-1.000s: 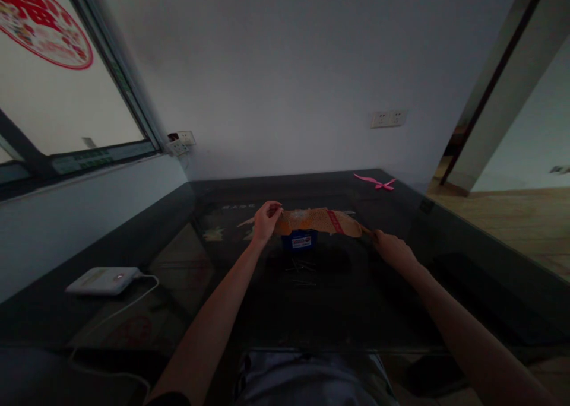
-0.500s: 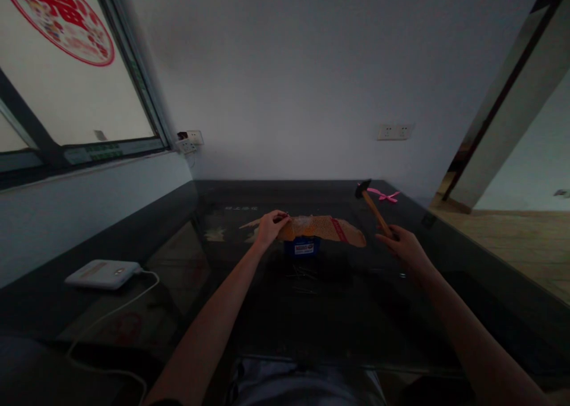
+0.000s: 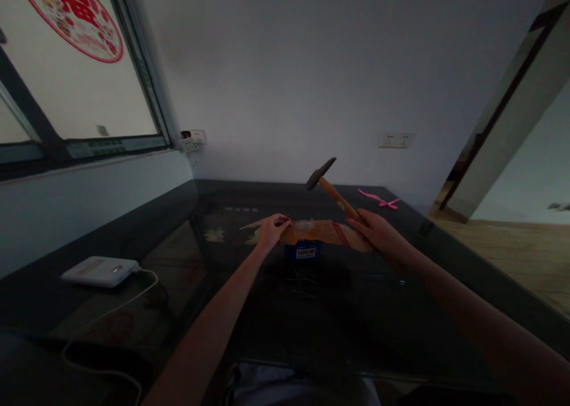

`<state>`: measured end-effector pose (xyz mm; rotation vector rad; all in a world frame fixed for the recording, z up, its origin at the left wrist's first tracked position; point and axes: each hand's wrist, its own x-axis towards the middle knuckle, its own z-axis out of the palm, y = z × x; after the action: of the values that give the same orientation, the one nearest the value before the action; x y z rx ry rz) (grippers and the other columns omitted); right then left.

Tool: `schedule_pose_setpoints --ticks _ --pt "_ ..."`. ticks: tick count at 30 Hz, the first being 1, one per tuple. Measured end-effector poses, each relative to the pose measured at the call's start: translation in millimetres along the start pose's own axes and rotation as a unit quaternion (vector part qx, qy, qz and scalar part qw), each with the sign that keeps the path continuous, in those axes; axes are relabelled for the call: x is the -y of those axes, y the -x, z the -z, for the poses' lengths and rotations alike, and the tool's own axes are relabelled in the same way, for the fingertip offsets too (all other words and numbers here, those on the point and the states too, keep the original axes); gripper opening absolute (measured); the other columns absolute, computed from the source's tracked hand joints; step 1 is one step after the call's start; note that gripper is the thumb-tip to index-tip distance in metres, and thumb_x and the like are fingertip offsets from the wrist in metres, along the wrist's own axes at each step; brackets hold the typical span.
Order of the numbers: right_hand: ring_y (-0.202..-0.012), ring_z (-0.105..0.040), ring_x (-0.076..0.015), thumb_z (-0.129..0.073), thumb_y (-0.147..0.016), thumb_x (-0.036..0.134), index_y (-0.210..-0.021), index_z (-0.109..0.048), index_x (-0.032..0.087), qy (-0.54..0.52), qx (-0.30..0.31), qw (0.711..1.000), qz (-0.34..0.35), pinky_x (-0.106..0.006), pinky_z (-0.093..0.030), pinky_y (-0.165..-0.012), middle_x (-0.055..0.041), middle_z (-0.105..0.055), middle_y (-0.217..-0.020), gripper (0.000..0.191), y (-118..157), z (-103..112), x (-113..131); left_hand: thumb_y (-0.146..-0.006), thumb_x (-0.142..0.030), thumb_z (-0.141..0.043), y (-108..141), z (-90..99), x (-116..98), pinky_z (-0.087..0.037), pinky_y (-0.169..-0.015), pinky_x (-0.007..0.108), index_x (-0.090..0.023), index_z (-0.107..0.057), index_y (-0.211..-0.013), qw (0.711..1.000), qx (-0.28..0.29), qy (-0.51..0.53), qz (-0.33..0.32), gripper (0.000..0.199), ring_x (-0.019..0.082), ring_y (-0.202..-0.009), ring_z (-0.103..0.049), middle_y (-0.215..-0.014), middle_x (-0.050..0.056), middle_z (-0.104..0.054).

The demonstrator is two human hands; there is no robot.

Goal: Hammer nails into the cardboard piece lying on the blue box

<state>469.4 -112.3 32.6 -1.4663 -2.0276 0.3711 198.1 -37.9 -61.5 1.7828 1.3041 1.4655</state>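
My right hand (image 3: pixel 374 231) is closed round the wooden handle of a hammer (image 3: pixel 341 201), whose dark head is raised above and behind a brown board (image 3: pixel 325 232). The board, with a red stripe near its right end, lies across a blue box (image 3: pixel 303 251) with a white label. At the board's left part, my left hand (image 3: pixel 272 230) is closed with thumb and finger pinched at its upper surface; what they pinch is too small to make out. Several thin nails (image 3: pixel 305 277) lie on the dark table in front of the box.
The dark glossy table (image 3: pixel 267 323) reaches to the wall. At left lies a white power bank (image 3: pixel 101 272) with a white cable (image 3: pixel 120 308). A pink ribbon (image 3: pixel 380 200) lies at the back right. A window is at the left.
My right hand has moved left with the hammer, whose head is now higher and nearer the middle. My left hand stays at the board. The view has shifted slightly.
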Motion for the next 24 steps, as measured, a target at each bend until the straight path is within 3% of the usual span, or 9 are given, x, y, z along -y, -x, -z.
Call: schedule_pose_setpoints --ticks 8,16,24 --pt "-0.043 -0.045 -0.0075 -0.043 -0.087 0.036 -0.074 -0.042 0.02 0.005 0.093 0.996 -0.002 -0.02 -0.033 -0.039 0.0034 -0.046 -0.056 0.022 -11.7 13.0 26.9 -0.072 -0.021 -0.063 0.3 -0.4 2.8 -0.051 -0.071 0.031 -0.014 -0.063 -0.079 1.0 -0.006 0.016 -0.002 0.01 0.019 -0.076 -0.066 -0.078 0.007 -0.069" --pt "-0.041 -0.043 -0.0067 -0.044 -0.087 0.036 -0.069 -0.042 0.02 -0.014 0.076 0.997 0.025 -0.02 -0.031 -0.038 0.0036 -0.045 -0.054 0.024 -2.3 11.7 29.3 -0.072 -0.023 -0.063 3.5 1.4 2.8 -0.052 -0.073 0.031 -0.014 -0.063 -0.078 0.999 -0.015 0.037 -0.003 0.011 0.019 -0.077 -0.066 -0.079 0.007 -0.07" --pt "-0.037 -0.044 -0.0082 -0.045 -0.086 0.04 -0.074 -0.043 0.02 -0.07 0.118 0.99 0.012 -0.02 -0.029 -0.034 0.0048 -0.046 -0.051 0.023 3.1 5.1 25.5 -0.072 -0.019 -0.062 7.3 2.5 -2.0 -0.051 -0.07 0.028 -0.013 -0.063 -0.077 0.999 -0.024 0.043 0.01 0.007 0.018 -0.074 -0.067 -0.078 0.008 -0.07"
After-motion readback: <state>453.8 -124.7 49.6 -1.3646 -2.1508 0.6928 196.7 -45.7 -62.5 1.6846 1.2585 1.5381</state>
